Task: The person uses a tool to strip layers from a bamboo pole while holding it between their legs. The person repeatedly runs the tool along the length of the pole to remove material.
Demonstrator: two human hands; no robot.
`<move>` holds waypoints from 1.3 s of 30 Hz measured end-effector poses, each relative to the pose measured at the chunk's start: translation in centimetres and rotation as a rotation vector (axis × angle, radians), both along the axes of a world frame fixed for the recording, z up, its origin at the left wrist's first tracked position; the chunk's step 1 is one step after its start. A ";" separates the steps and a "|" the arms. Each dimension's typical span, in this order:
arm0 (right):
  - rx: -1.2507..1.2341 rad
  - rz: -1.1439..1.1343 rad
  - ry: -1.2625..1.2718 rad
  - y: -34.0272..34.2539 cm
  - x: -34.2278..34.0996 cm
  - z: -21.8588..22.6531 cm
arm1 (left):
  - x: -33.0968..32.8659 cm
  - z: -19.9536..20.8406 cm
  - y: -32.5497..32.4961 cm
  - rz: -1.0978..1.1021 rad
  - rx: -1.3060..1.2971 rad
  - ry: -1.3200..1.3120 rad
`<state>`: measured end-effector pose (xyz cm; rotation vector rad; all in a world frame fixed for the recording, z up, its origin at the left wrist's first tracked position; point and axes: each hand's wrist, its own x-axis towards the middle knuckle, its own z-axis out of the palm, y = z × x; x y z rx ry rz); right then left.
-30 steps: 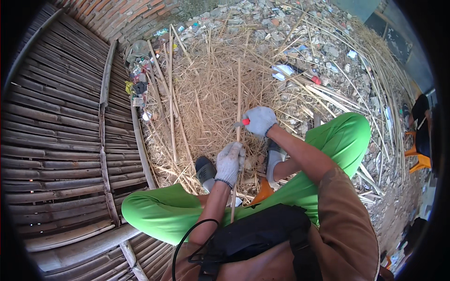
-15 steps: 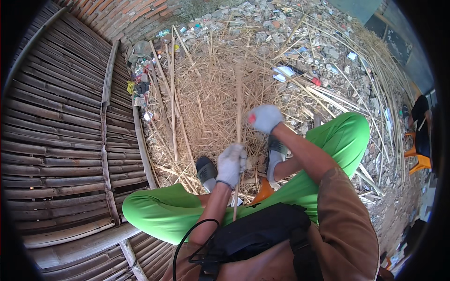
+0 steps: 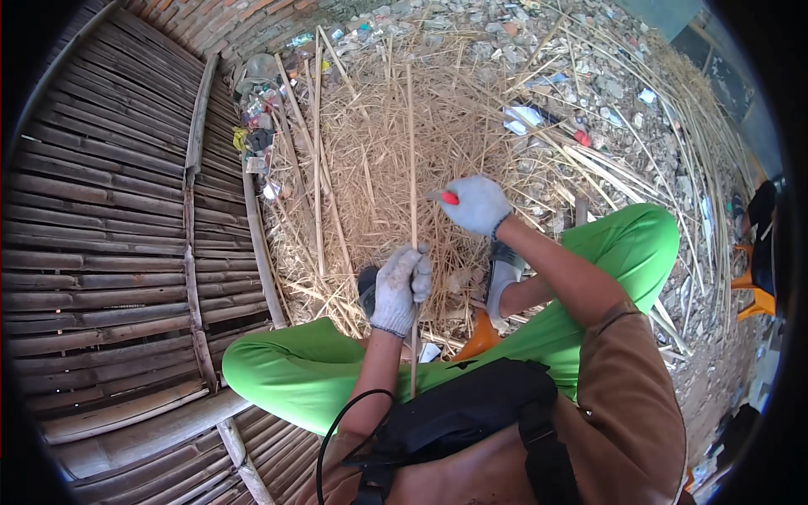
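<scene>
A long, thin bamboo strip (image 3: 412, 160) stands nearly in line with my body, running from my lap out over the shavings. My left hand (image 3: 401, 284), in a pale knitted glove, is closed around its lower part. To the right of the strip, my gloved right hand (image 3: 476, 204) grips a knife (image 3: 449, 199) by its red handle. The short blade points left toward the strip, with a small gap showing between them. Most of the handle is hidden inside my fist.
Shavings (image 3: 362, 177) cover the ground ahead. A bamboo slat wall (image 3: 109, 278) rises at left, with brick wall (image 3: 227, 38) behind. Loose strips (image 3: 606, 168) lie over rubble at right. An orange stool (image 3: 480, 337) shows between my legs; a person (image 3: 762, 227) is at far right.
My left hand has shifted slightly left and down with the bamboo strip. The strip, blurred before, is now sharp. My right hand has turned, so the knife blade shows.
</scene>
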<state>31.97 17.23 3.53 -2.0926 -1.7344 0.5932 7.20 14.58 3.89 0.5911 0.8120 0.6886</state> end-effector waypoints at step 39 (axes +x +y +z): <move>0.042 -0.026 -0.158 0.7 0.7 -0.9 | 1.5 -0.4 -1.2 -0.126 0.003 0.068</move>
